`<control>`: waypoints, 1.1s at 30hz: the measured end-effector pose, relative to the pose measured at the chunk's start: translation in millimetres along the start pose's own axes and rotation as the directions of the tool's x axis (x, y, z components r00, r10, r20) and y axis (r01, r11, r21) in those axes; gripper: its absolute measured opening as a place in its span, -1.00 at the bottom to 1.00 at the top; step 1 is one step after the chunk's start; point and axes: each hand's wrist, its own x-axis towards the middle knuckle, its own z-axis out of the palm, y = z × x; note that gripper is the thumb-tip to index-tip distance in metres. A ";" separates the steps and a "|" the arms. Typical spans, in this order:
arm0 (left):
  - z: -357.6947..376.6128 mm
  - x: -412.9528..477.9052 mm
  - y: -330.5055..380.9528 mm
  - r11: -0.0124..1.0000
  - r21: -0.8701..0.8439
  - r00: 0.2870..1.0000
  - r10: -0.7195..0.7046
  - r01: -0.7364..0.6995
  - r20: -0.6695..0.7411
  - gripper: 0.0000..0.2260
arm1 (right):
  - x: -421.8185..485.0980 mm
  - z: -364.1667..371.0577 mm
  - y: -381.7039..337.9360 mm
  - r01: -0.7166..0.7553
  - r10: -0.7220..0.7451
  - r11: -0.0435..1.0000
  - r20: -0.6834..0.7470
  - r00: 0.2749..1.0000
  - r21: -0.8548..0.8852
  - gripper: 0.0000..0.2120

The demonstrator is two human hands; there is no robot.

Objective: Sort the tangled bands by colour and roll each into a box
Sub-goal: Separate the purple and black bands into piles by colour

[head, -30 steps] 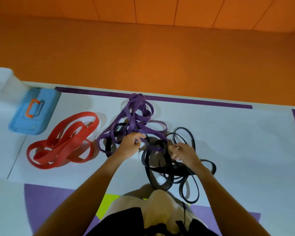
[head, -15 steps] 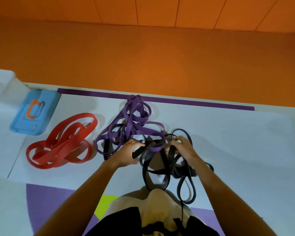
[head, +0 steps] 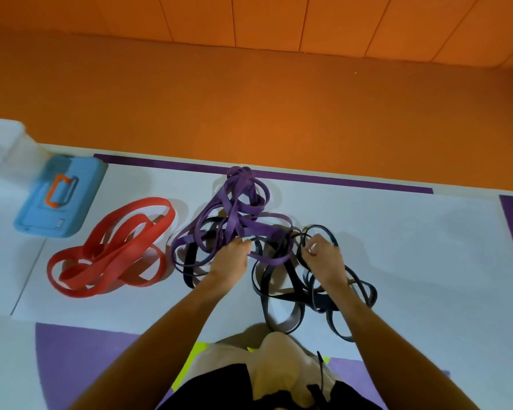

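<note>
A pale mat (head: 412, 247) with purple stripes covers the floor, and an orange surface (head: 249, 99) begins past its far edge. The person sits at the near side, a knee between the forearms. The red bands (head: 110, 250) lie in a heap of their own on the left, so that colour looks sorted. Further left, near the mat's corner, lies the blue box (head: 61, 198) with its orange handle; it seems closed. The purple bands (head: 237, 202) and black bands (head: 282, 291) are knotted together in the middle.

The left hand (head: 230, 261) has its fingers curled round a purple strand at the near side of that heap. The right hand (head: 323, 255) has its fingers closed on a black loop. Gripping one colour on each side of the crossing probably lets the two be drawn apart.

Bare mat lies wide open to the right of the black bands, good room to drag them clear. The purple heap reaches the far stripe and sits just beside the red heap, so pulling left could mix the two colours
</note>
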 end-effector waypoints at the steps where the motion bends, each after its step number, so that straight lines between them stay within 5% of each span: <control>1: 6.5 -0.9 -0.4 1.000 -0.016 0.999 -0.013 0.013 0.038 -0.81 | -6.9 6.3 -2.5 0.070 -0.069 0.997 0.042 0.997 -0.032 -0.94; 4: 23.5 -8.1 -9.0 0.999 0.025 0.999 -0.033 0.033 0.000 -0.57 | -24.9 29.2 -8.2 0.301 -0.283 0.949 0.168 0.944 -0.093 -0.81; 7: 29.6 -15.3 -22.2 0.994 0.105 1.000 -0.019 0.020 -0.012 -0.49 | -36.2 49.1 -15.5 0.360 -0.321 0.914 0.208 0.924 -0.186 -0.59; 14: 29.8 -31.7 -44.1 0.979 0.194 0.998 0.059 -0.061 0.017 -0.42 | -46.1 66.1 -24.7 0.079 -0.004 0.964 0.285 0.959 -0.254 -0.29; 19: 28.5 -47.6 -58.4 0.967 0.219 0.991 0.126 -0.133 0.044 -0.58 | -48.6 70.2 -31.0 0.059 -0.019 0.974 0.182 0.983 -0.220 -0.87; 26: 15.1 -69.9 -102.7 0.965 0.263 0.993 0.044 -0.014 -0.109 -0.58 | -75.2 60.0 -16.7 0.167 -0.164 0.984 -0.055 0.985 0.058 -0.65; 33: 5.0 -70.4 -128.8 0.941 0.253 0.971 0.238 -0.225 -0.022 -0.43 | -84.8 53.7 -22.9 0.148 -0.043 0.966 -0.433 0.900 0.212 -0.74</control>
